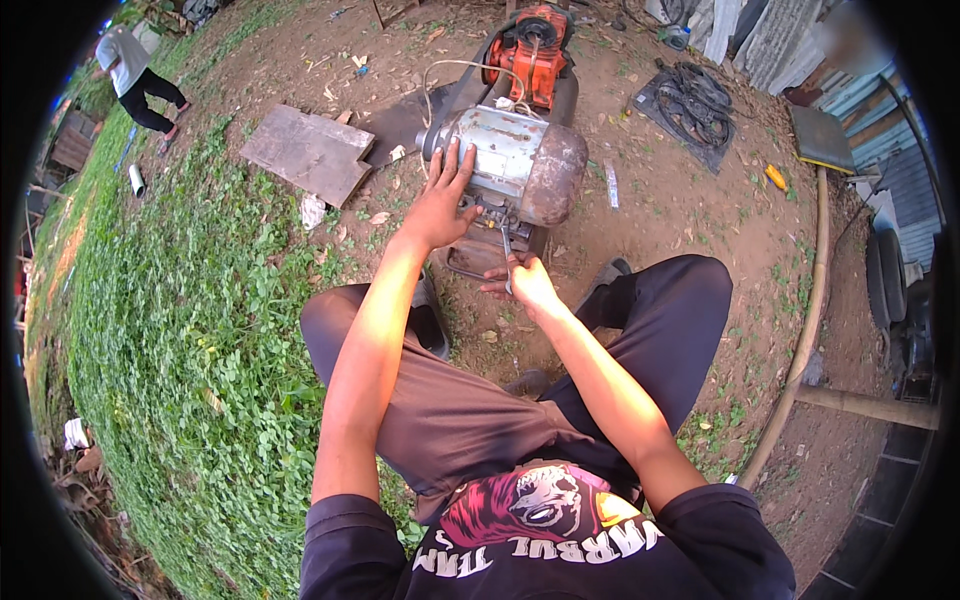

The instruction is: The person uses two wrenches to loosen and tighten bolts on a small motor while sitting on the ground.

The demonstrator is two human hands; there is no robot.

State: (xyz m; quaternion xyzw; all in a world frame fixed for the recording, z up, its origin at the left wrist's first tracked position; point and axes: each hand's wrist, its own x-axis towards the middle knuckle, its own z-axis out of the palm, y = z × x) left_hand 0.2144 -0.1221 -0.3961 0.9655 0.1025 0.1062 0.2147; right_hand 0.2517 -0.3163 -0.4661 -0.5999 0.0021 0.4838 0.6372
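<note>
In front of me a grey electric motor (497, 150) with a rusty brown end cover (556, 174) sits on a metal frame. My left hand (440, 203) lies with spread fingers against the motor's left side, thumb toward its base. Closed around a metal wrench (507, 243), my right hand (525, 283) is just below the motor. The wrench points up, its far end at the bolts and bracket (495, 212) under the motor; its exact seat is too small to tell. Behind the motor stands an orange compressor pump (538, 58), with a black belt (460, 92) running between them.
A wooden board (308, 153) lies on the ground to the left. Black cables or tubes (692, 105) lie on a dark sheet at the right, near a yellow object (776, 177). A long bamboo pole (803, 330) runs along the right. Another person (135, 75) stands far left.
</note>
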